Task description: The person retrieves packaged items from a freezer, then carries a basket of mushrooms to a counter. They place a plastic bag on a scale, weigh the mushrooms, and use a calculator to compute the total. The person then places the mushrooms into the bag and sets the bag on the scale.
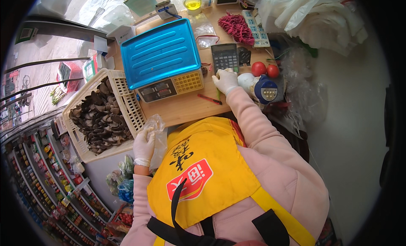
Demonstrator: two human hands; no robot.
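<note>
My left hand point(144, 146), in a thin whitish glove, grips a clear plastic bag point(159, 143) beside the near corner of a cream plastic crate point(123, 100). Dark oyster mushrooms point(101, 119) fill much of that crate. Also gloved, my right hand point(226, 81) rests at the lower edge of a black calculator point(225, 57); its curled fingers partly hide what lies beneath. A green chili pepper point(218, 94) pokes out below it. Left of this hand stands a weighing scale with a blue tray point(161, 52) and a yellow keypad point(188, 82).
A red pen-like tool point(209, 99) lies near the wooden table's point(177, 111) front edge. Two tomatoes point(258, 69) and a blue-and-white device point(265, 90) sit right of my hand. Behind are a pink cloth point(234, 28) and a power strip point(256, 29). Plastic bags point(314, 17) hang at right.
</note>
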